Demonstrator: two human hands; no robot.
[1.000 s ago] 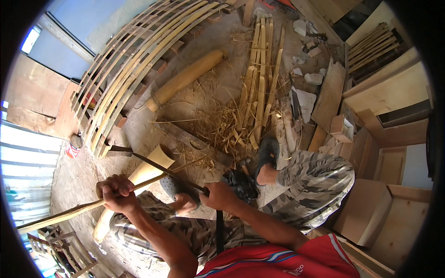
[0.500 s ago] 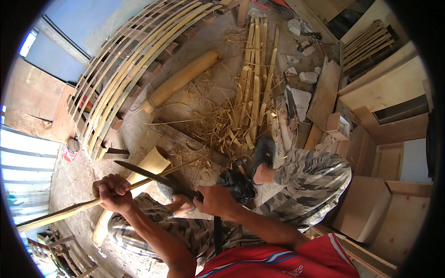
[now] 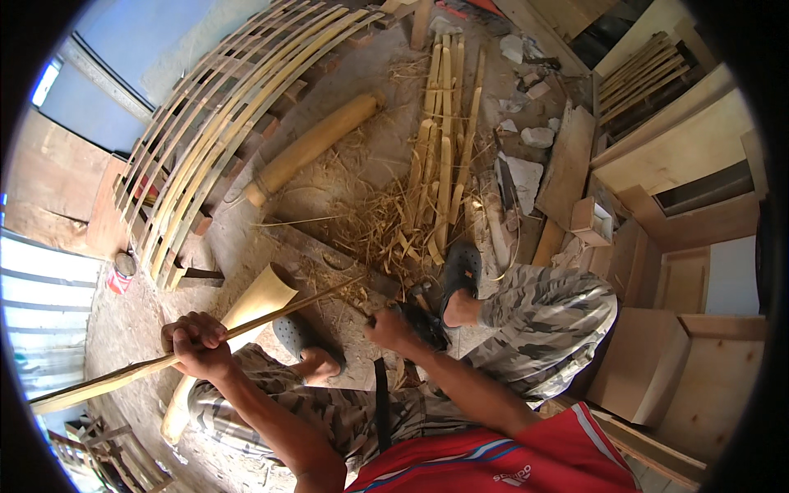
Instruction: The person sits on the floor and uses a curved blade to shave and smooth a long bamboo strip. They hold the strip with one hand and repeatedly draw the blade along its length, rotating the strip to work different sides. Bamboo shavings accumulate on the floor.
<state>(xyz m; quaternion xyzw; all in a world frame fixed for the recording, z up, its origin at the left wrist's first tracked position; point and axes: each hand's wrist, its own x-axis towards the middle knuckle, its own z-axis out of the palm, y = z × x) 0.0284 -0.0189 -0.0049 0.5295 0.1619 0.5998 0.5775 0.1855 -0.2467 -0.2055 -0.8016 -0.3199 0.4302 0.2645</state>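
1. Clamping our left hand [image 3: 197, 343] at eight o'clock, we are wrapping its fingers together around a long, pale bamboo strip [image 3: 99, 383].
2. We are slanting that strip from the eight-o'clock rim toward the center, its outer end broad and rough-faced, its inner end narrow and darker.
3. Near six o'clock, we are curling our right hand [image 3: 393, 330], fingers together, around a knife [image 3: 355, 307]; its blade is showing only as a thin sliver, and we cannot tell whether it is touching the strip.
4. Under the strip, also at eight, a smooth, hollow bamboo tube [image 3: 256, 299] is lying with its cut mouth open.
5. Above center, curly, straw-like shavings [image 3: 386, 218] are heaping beside flat, split slats [image 3: 445, 156] between twelve and one.
6. At eleven, a stout, rounded pole [image 3: 312, 146] is resting on the dusty floor.
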